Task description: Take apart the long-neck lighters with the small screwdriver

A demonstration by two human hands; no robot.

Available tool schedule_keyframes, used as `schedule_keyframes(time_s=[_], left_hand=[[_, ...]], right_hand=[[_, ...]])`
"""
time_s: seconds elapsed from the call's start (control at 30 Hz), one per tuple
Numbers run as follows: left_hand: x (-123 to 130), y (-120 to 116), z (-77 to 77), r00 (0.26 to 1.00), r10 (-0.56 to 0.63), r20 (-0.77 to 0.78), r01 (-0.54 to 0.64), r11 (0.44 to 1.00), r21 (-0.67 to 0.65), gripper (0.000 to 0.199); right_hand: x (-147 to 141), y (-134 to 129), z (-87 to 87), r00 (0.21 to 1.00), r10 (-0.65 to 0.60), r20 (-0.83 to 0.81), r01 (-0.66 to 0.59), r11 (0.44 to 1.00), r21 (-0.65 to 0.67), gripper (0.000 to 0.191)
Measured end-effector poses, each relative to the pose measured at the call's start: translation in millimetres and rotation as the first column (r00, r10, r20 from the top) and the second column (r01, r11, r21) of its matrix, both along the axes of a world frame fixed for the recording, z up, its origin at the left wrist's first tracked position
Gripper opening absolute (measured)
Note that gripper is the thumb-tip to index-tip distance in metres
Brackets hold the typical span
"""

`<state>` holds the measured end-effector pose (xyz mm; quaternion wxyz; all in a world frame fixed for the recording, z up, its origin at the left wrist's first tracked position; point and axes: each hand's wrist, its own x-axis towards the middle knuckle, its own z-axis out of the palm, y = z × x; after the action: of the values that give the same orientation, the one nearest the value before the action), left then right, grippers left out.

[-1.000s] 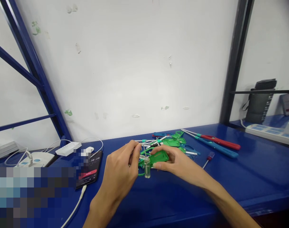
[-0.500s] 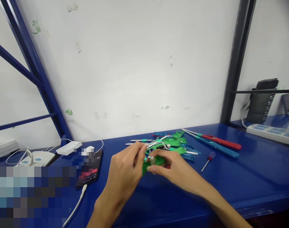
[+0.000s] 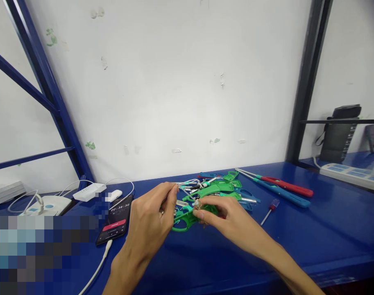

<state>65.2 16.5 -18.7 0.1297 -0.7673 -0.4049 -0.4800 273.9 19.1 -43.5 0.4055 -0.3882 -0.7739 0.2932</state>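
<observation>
My left hand point(image 3: 153, 217) is closed, thumb and fingertips pinching one end of a thin whitish wire or tube point(image 3: 186, 192). That strand runs across to a small pale, partly clear fitting point(image 3: 197, 204), which my right hand point(image 3: 228, 215) grips between thumb and index finger. Beneath and beyond both hands lies a pile of opened long-neck lighter parts: green handle shells point(image 3: 213, 188), metal tubes and thin wires. A green shell with a trigger loop point(image 3: 181, 226) rests just below the fingers; my right hand partly covers it.
A red long-neck lighter point(image 3: 286, 186) and a blue one point(image 3: 280, 193) lie at the right, near a small screwdriver point(image 3: 270, 209). A phone point(image 3: 116, 221) with a white cable is on the left. White power strips point(image 3: 352, 174) stand at the far right, behind a dark post.
My hands have moved apart, the left one shifting left, so the strand now stretches visibly between them. The green shell with the loop shows more below the fingers.
</observation>
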Motion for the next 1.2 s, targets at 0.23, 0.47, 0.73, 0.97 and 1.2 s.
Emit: schedule_keyframes(time_s=[0.23, 0.47, 0.73, 0.97, 1.2], left_hand=[[5, -8, 4.7, 0.999, -0.015, 0.043, 0.012, 0.998, 0.064, 0.023], [-18, -9, 19.2, 0.960, 0.207, 0.191, -0.207, 0.978, -0.018, 0.028], [-22, 16, 7.0, 0.919, 0.268, -0.289, -0.349, 0.895, -0.277, 0.032], [-20, 26, -10.1, 0.821, 0.242, -0.517, -0.457, 0.822, -0.341, 0.031], [-11, 21, -7.9, 0.805, 0.213, -0.554, -0.468, 0.802, -0.371, 0.032]], right_hand=[[1, -14, 6.5, 1.000, 0.004, 0.003, -0.004, 0.999, -0.038, 0.029], [10, -14, 2.1, 0.979, -0.166, 0.118, 0.169, 0.986, -0.013, 0.029], [19, 4, -5.3, 0.957, -0.098, 0.272, 0.119, 0.991, -0.062, 0.026], [25, 7, -17.1, 0.918, -0.033, 0.394, 0.088, 0.989, -0.122, 0.022], [26, 4, -20.0, 0.900, -0.058, 0.433, 0.101, 0.992, -0.076, 0.021]])
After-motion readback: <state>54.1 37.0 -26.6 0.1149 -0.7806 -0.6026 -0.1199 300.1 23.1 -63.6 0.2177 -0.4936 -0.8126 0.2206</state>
